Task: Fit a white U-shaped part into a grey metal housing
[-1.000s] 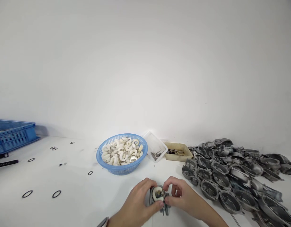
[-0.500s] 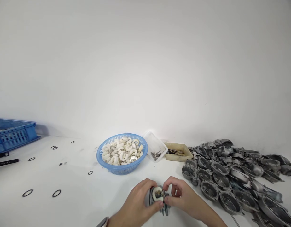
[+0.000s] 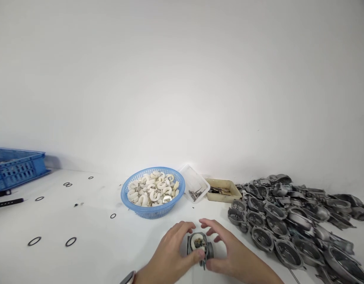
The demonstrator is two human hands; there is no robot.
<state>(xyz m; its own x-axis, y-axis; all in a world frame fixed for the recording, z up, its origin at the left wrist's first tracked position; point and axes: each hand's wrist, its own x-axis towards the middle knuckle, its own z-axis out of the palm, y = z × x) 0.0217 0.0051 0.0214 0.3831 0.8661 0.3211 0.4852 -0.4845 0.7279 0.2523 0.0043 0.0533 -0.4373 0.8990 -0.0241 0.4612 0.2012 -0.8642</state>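
Observation:
A small grey metal carburetor body (image 3: 210, 250) sits low in the middle of the view, with a white U-shaped float (image 3: 195, 240) in its round top. Dark and brassy bits show inside the float's opening. My left hand (image 3: 173, 249) curls round the left side of the body, its thumb lying over the near edge by the float. On the other side, my right hand (image 3: 229, 250) is open. Its fingers arch apart above the body, and the thumb tip is close to the lower right edge; whether it touches I cannot tell.
Behind my hands stands a blue basket (image 3: 154, 215) of white floats. Beside it are a white tray (image 3: 189, 175) with small metal pins and a yellowish tray (image 3: 221, 197). Grey metal bowls (image 3: 262, 238) pile up at right. Black rings (image 3: 71, 241) and a blue crate (image 3: 22, 171) lie left.
My right hand's fingers have spread and drawn back from the float, and its thumb has dropped lower. The left fingertips have lifted slightly. The carburetor body has turned a little.

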